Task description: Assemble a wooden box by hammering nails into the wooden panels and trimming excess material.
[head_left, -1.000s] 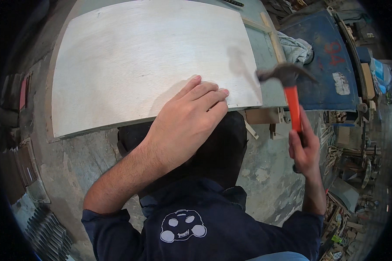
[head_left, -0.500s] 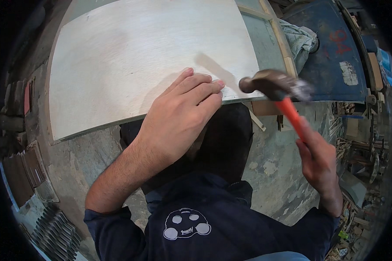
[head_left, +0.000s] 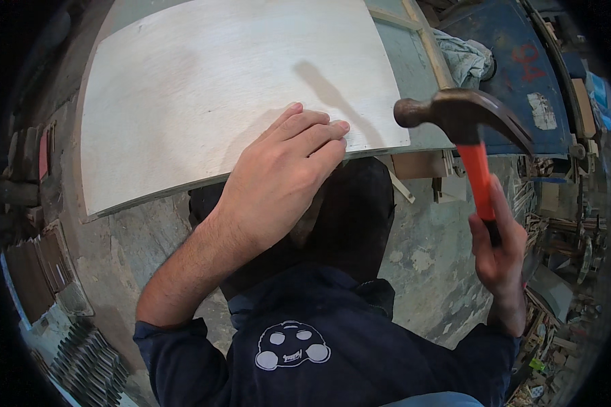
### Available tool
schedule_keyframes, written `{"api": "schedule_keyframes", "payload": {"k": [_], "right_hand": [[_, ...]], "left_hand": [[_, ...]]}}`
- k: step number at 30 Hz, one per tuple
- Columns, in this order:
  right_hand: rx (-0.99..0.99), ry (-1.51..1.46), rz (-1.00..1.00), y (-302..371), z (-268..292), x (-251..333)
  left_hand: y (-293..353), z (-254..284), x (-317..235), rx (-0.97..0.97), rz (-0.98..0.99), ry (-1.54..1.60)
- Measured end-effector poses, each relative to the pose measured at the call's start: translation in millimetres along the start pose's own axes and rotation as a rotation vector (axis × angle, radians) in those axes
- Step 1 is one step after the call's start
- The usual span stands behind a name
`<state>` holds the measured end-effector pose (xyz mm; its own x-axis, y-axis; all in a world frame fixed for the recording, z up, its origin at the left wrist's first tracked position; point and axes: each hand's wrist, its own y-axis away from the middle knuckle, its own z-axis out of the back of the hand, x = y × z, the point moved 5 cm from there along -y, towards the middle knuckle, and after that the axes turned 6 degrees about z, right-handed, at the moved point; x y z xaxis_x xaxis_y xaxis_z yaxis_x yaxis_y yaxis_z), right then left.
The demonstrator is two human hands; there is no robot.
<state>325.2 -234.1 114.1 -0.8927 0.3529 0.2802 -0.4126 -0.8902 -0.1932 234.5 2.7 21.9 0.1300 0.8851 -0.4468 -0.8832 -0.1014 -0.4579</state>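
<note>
A pale plywood panel (head_left: pixel 183 88) lies on the bench in front of me. My left hand (head_left: pixel 275 176) rests palm down on its near edge, toward the right, with the fingers stretched out over the surface; what is beneath the palm is hidden. My right hand (head_left: pixel 499 247) is closed around the black grip of a claw hammer (head_left: pixel 475 173) with an orange handle. The hammer's dark metal head is raised off the panel's near right corner, its round face toward the panel and its claw to the right. Its shadow falls on the wood.
Beyond the panel's right side, a wooden frame (head_left: pixel 428 44) lies on the greenish bench top. A crumpled pale cloth (head_left: pixel 465 57) is next to a blue board (head_left: pixel 516 81). Scrap wood (head_left: pixel 563 251) is piled at the right; dark metal pieces (head_left: pixel 88 359) are at the lower left.
The hammer has moved up and to the right, away from the panel's corner, and its shadow has shifted. My left hand stays in nearly the same place.
</note>
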Motion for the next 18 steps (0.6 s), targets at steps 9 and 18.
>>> {"api": "schedule_keyframes", "payload": {"k": [9,18], "right_hand": [[-0.082,-0.798,-0.614,-53,-59,-101],[-0.041,-0.325,-0.344,-85,-74,-116]], "left_hand": [[-4,2,-3,0.057,-0.013,0.028],[12,17,4,0.146,0.034,-0.312]]}}
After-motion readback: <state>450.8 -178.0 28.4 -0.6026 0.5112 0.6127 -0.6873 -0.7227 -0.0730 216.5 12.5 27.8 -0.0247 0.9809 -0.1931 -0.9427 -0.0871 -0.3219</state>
